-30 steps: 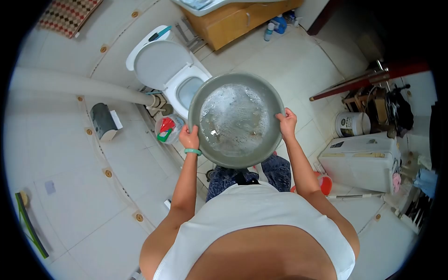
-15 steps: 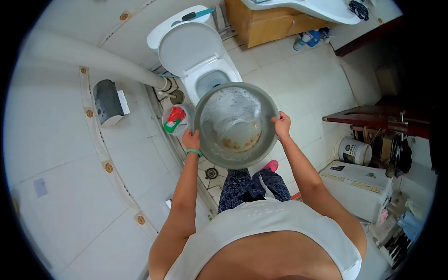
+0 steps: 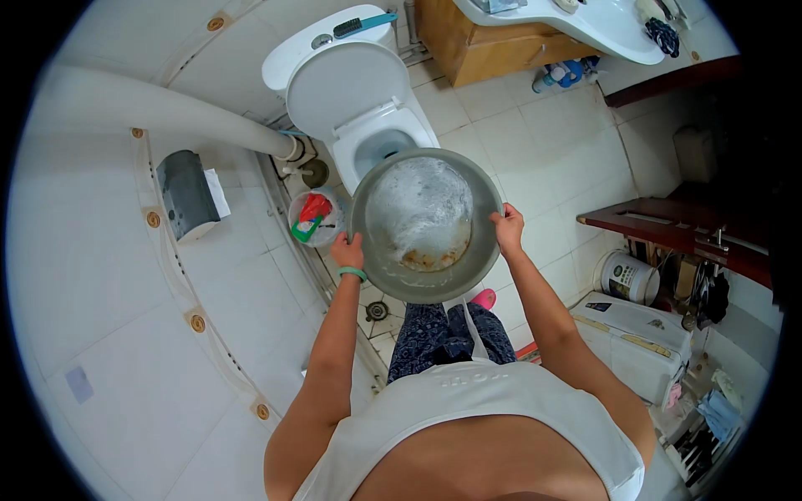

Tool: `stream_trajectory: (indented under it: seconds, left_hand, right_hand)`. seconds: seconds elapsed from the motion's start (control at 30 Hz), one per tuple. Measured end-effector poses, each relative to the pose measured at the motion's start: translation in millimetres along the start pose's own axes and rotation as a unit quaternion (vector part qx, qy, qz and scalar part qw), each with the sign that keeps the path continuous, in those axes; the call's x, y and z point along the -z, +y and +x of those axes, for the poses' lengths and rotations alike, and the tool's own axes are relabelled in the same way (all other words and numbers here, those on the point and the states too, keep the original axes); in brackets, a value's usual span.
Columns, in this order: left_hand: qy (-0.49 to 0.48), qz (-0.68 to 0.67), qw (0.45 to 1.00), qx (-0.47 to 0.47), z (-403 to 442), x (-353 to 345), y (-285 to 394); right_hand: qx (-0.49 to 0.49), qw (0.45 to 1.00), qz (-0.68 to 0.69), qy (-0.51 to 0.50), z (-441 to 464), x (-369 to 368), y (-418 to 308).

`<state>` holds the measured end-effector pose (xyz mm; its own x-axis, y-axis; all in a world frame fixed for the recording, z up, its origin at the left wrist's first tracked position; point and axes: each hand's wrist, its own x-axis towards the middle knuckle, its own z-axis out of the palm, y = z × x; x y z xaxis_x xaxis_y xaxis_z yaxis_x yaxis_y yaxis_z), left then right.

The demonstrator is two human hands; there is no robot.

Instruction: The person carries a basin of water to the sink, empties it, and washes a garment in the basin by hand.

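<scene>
A round grey basin (image 3: 478,250) is held in front of my body, over the floor and partly across the front of the toilet bowl. Sudsy water (image 3: 422,204) lies in it, with brownish bits near the side closest to me. My left hand (image 3: 347,250), a green band on its wrist, grips the left rim with the thumb on top. On the opposite rim my right hand (image 3: 507,228) is closed as well; its fingers under the basin are hidden. Just beyond stands a white toilet (image 3: 347,83) with its lid up.
A trash bin (image 3: 317,238) with red and green wrappers stands left of the basin. A blue-handled brush (image 3: 365,25) lies on the toilet tank. A wooden vanity (image 3: 476,50) is at the back, an open dark red door (image 3: 668,230) at right, a floor drain (image 3: 377,311) near my feet.
The water and foam have shifted inside the basin, the foam spreading toward me. Both hands keep their grip. The view has turned slightly.
</scene>
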<state>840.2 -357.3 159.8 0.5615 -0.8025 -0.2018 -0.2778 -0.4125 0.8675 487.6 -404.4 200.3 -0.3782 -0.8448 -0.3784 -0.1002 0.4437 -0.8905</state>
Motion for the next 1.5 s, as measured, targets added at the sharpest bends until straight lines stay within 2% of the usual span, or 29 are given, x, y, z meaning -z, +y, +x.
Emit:
stream_trajectory:
  seconds: [0.07, 0.17, 0.23, 0.3, 0.33, 0.37, 0.43, 0.47, 0.57, 0.7, 0.77, 0.83, 0.93, 1.07, 1.13, 1.17, 1.23, 1.33, 1.4, 1.5]
  left_hand:
    - [0.003, 0.046, 0.999, -0.024, 4, -3, 0]
    - [-0.008, 0.026, 1.000, -0.015, 0, 1, 25]
    - [-0.018, 0.059, 0.998, -0.017, 7, 1, 11]
    - [-0.036, 0.138, 0.989, -0.029, 9, 8, -1]
    - [-0.046, 0.185, 0.981, -0.046, 13, 12, -9]
    - [-0.054, 0.165, 0.984, -0.046, 15, 15, -11]
    - [-0.068, 0.041, 0.997, -0.022, 18, 15, -7]
    - [-0.070, 0.012, 0.997, -0.015, 18, 16, -4]
    - [-0.049, 0.045, 0.996, -0.054, 11, 14, 35]
    - [-0.034, 0.056, 0.996, -0.064, 7, 16, 74]
    - [-0.029, 0.040, 0.996, -0.080, 2, 11, 101]
    - [-0.044, -0.057, 0.995, -0.073, 0, 4, 134]
    - [-0.055, -0.023, 0.991, -0.116, -3, -7, 183]
    - [-0.090, -0.048, 0.986, -0.130, -8, -43, 248]
    - [-0.122, -0.135, 0.979, -0.092, -21, -69, 300]
    - [-0.119, -0.134, 0.979, -0.095, -21, -83, 317]
    - [-0.173, -0.144, 0.971, -0.078, -19, -111, 351]
    - [-0.198, -0.189, 0.959, -0.068, -38, -168, 416]
    - [-0.188, -0.205, 0.958, -0.071, -44, -213, 442]
    - [-0.182, -0.223, 0.955, -0.078, -52, -275, 485]
  right_hand:
    - [0.003, 1.000, 0.002, 0.006, 3, 0, 3]
    - [0.001, 1.000, 0.007, 0.010, 0, -2, -1]
    - [0.008, 1.000, 0.008, 0.017, 8, -4, 7]
    - [0.068, 0.982, -0.170, 0.054, -2, 0, -18]
    - [0.056, 0.985, -0.155, 0.057, 0, -2, -21]
    - [0.041, 0.987, -0.141, 0.062, 0, -4, -16]
    - [0.027, 0.998, -0.044, 0.043, 5, -10, -1]
    - [0.024, 0.997, -0.055, 0.046, 4, -12, -3]
    - [0.002, 0.995, -0.081, 0.050, -3, -9, -30]
    - [0.008, 0.999, -0.015, 0.037, 4, 11, -27]
    - [0.006, 0.999, 0.021, 0.040, -1, 28, -56]
    - [0.005, 0.997, 0.059, 0.045, 1, 46, -83]
    - [-0.002, 0.994, 0.097, 0.057, 9, 81, -124]
    - [0.018, 0.992, 0.099, 0.083, 19, 143, -198]
    - [0.033, 0.991, 0.093, 0.090, 35, 179, -222]
    - [0.046, 0.991, 0.086, 0.096, 46, 198, -231]
    - [0.065, 0.991, 0.089, 0.078, 70, 242, -248]
    - [0.084, 0.989, 0.115, 0.046, 113, 301, -277]
    - [0.090, 0.979, 0.174, 0.049, 134, 334, -314]
    - [0.112, 0.978, 0.175, 0.029, 192, 385, -335]
